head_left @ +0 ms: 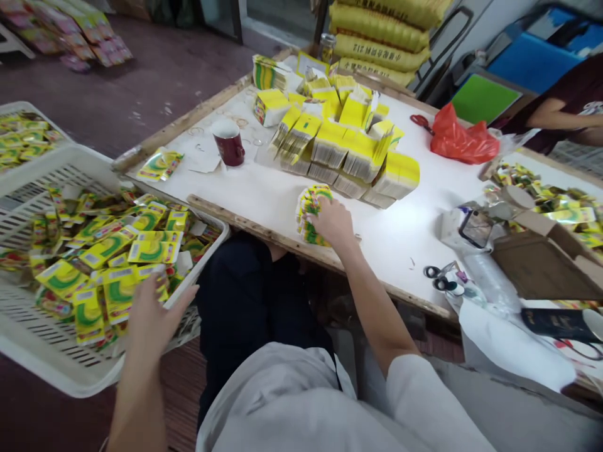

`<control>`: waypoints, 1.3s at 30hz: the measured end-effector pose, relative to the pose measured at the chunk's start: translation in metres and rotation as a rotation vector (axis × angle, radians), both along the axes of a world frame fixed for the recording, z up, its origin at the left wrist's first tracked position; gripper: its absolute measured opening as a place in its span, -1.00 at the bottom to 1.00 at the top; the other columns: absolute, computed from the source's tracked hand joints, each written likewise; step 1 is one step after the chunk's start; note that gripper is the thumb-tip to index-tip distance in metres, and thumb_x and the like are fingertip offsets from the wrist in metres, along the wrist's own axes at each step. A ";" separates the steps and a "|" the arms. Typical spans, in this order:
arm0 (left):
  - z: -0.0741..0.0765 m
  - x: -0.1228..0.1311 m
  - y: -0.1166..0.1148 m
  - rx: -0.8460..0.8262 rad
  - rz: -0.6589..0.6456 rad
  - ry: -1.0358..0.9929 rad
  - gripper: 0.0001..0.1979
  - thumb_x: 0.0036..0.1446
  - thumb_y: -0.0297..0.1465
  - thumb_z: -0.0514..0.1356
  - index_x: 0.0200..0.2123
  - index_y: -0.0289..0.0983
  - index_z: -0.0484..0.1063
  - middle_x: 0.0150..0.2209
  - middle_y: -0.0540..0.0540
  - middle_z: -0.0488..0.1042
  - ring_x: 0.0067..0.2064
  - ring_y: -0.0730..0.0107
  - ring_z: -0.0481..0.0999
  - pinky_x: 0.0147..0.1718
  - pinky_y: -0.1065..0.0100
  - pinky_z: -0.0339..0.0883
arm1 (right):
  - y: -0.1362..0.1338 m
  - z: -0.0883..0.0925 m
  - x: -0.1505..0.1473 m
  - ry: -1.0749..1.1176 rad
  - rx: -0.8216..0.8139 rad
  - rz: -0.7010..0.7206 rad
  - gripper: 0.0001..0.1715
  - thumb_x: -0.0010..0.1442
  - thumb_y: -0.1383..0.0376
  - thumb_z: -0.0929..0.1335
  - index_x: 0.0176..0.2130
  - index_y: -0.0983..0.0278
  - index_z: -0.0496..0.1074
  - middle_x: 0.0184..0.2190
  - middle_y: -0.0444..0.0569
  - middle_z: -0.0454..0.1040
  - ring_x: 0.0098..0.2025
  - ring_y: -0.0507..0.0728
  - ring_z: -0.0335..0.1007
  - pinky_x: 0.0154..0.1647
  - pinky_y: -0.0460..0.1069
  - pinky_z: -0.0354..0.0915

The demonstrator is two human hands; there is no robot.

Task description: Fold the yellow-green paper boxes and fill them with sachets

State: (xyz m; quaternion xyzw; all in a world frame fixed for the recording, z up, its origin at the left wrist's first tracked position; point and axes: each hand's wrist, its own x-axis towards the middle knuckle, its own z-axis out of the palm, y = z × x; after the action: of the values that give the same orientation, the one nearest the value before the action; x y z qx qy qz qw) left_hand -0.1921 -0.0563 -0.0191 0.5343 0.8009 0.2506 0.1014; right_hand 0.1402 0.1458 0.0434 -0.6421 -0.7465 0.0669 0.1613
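My right hand [333, 221] is closed on a small stack of yellow-and-green packets [311, 204] near the table's front edge. The stack rests on the white tabletop, and part of it is hidden under my fingers. My left hand [149, 317] is over the near rim of a white plastic basket [51, 370], thumb and fingers apart, with nothing visible in it. Loose yellow packets [120, 292] with a green curved print lie heaped in that basket, just beyond my left fingertips.
Rows of bundled yellow cards [348, 147] stand mid-table behind the stack. A dark red mug [229, 147] and a flat packet [161, 164] are at left. To the right are a red plastic bag [461, 138], scissors [440, 278] and a cardboard box [537, 257]. Another person's arm [560, 116] shows far right.
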 end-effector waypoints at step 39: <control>0.019 0.158 0.040 0.449 0.421 -1.781 -0.66 0.02 -0.21 0.25 -0.18 -0.30 0.53 -0.34 -0.14 0.62 -0.21 0.13 0.61 0.08 -0.05 0.37 | 0.073 0.002 0.051 0.080 -0.481 0.430 -0.39 0.26 0.02 0.31 0.19 0.24 0.34 0.15 0.09 0.44 0.13 0.28 0.40 0.14 0.12 0.28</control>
State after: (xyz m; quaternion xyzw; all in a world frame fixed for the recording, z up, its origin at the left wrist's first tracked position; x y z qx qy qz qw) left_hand -0.0344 -0.0161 -0.0005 -0.0025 0.4418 0.7286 0.5234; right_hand 0.1908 0.2188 0.0459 -0.4864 -0.8209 0.2989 0.0164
